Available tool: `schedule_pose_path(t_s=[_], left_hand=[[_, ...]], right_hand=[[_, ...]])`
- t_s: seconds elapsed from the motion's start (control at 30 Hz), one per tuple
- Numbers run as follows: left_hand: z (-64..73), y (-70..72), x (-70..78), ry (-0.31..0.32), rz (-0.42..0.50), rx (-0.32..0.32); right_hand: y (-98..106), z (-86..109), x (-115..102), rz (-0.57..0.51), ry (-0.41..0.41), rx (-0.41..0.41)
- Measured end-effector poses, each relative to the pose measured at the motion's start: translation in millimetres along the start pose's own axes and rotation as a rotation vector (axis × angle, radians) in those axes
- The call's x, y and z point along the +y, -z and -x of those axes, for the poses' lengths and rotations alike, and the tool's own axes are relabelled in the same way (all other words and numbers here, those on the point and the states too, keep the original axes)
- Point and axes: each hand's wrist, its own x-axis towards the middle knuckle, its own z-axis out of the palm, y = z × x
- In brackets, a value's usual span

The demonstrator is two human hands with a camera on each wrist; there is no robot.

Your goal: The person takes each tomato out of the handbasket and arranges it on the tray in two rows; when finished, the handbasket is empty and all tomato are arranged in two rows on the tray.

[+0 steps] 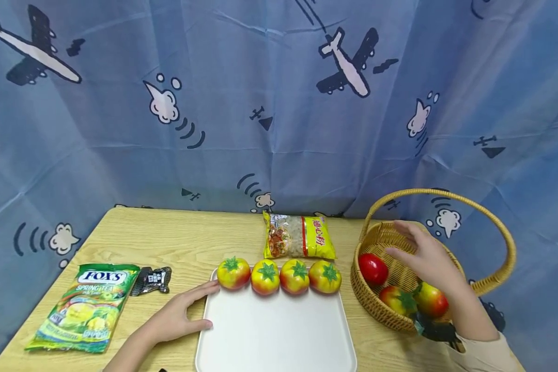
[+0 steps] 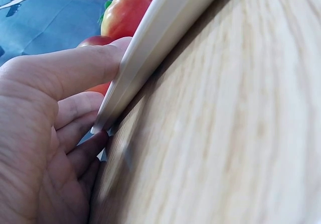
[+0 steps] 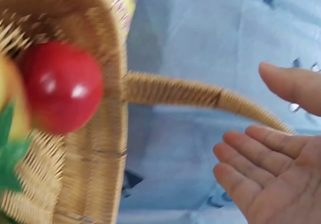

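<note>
My left hand [image 1: 181, 318] is at the left edge of a white tray [image 1: 279, 330], its thumb and forefinger spread apart. In the left wrist view, the thumb touches the tray's rim [image 2: 145, 48] and the other fingers lie around its corner. Several yellow-and-red tomatoes [image 1: 294, 276] with green star-shaped tops line the far end of the tray. My right hand [image 1: 425, 256] hovers over the wicker basket [image 1: 376, 307], fingers extended and thumb apart, holding nothing. Inside the basket are a red fruit [image 1: 373, 269] and two yellow-and-red tomatoes [image 1: 397, 301].
Behind the tray lies a yellow pasta packet [image 1: 299, 236]. A green Fox's candy bag [image 1: 86, 310] and a small black wrapped packet [image 1: 152, 280] are on the wooden table at left. The basket's tall handle [image 1: 504, 243] arches on the right. A blue curtain [image 1: 269, 129] hangs behind.
</note>
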Motion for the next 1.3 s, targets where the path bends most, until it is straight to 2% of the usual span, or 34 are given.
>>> schedule_pose_path(t_s=[0.17,0.37,0.53,0.9,1.07,1.3], left_hand=[[1.3,-1.4,-0.6,-0.012,-0.022,0.011],[1.3,-1.6,-0.5,-0.011,-0.022,0.016],[1.3,-1.5,0.3,0.005,-0.001,0.003],[1.5,-0.9,0.1,0.001,-0.012,0.008],[2.6,-2.0,-0.7,0.012,-0.009,0.007],[2.3,-1.7,-0.4,0.010,-0.008,0.008]], right_hand=[[2.5,-9.4,22.9,-0.012,-0.014,-0.092],[0.0,-23.5,44.0,-0.081,-0.028,-0.205],[-4.6,-31.4,55.4,-0.068,-0.041,-0.272],[-16.3,-40.7,67.5,0.022,-0.129,-0.488],[-20.9,-42.0,68.5,-0.037,-0.173,-0.561],[-25.0,-40.7,68.9,-0.099,-0.251,-0.618]])
